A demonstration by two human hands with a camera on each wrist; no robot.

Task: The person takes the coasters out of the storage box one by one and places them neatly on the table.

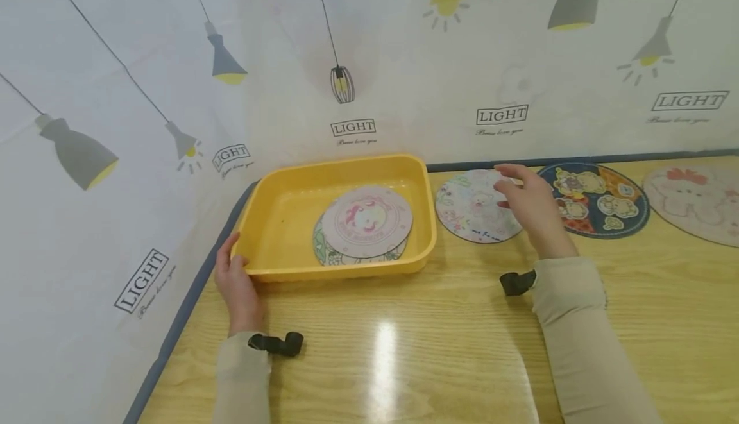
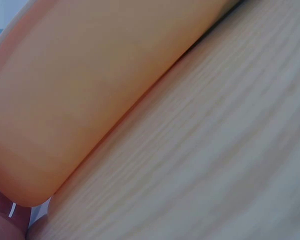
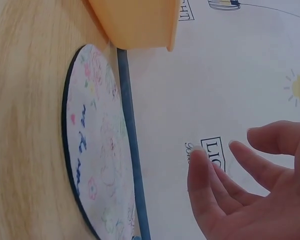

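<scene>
One yellow tray (image 1: 283, 219) holds two overlapping round mats, a pink mat (image 1: 369, 219) over a green-edged mat (image 1: 320, 249); the left hand (image 1: 238, 283) grips the tray's near left corner, though how firmly is hard to tell; right of the tray lie three more, a white floral mat (image 1: 470, 209) nearest, then a dark blue mat (image 1: 603, 199), then a bow-print mat (image 1: 693, 203). The right hand (image 1: 534, 209), grasping nothing, fingers loosely bent, hovers right of the tray above the white floral mat.
</scene>
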